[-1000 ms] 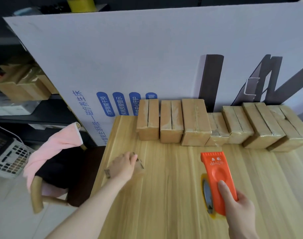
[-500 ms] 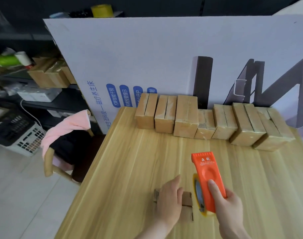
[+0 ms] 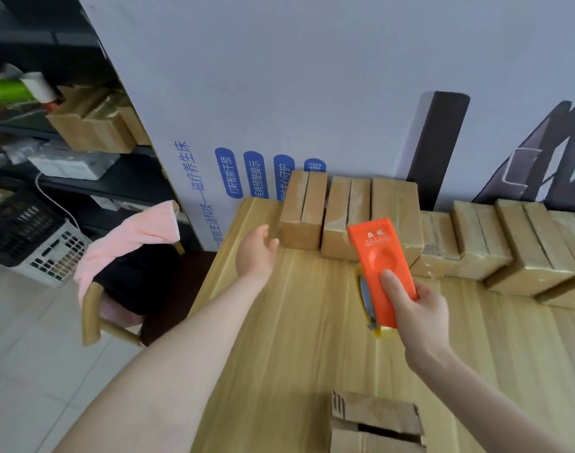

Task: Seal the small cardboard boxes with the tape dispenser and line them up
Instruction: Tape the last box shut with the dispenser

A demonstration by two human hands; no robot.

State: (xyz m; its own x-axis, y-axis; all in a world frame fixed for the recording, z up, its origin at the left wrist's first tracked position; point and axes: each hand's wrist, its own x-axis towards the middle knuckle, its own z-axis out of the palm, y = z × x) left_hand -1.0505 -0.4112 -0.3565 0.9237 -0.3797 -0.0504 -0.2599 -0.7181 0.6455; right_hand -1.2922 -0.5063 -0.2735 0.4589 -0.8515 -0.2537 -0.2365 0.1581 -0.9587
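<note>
At frame centre our right hand [image 3: 420, 308] grips the dispenser [image 3: 382, 256], seemingly ready for taping; our left hand [image 3: 255, 253] spreads empty; the unsealed box [image 3: 376, 420] waits below.

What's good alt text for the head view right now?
Over a wooden table, a person's right hand grips an orange tape dispenser while the left hand hovers, open and empty, near the left end of a row of closed cardboard boxes lined along a white printed board. An unsealed box with its flaps apart lies at the near edge.
</note>
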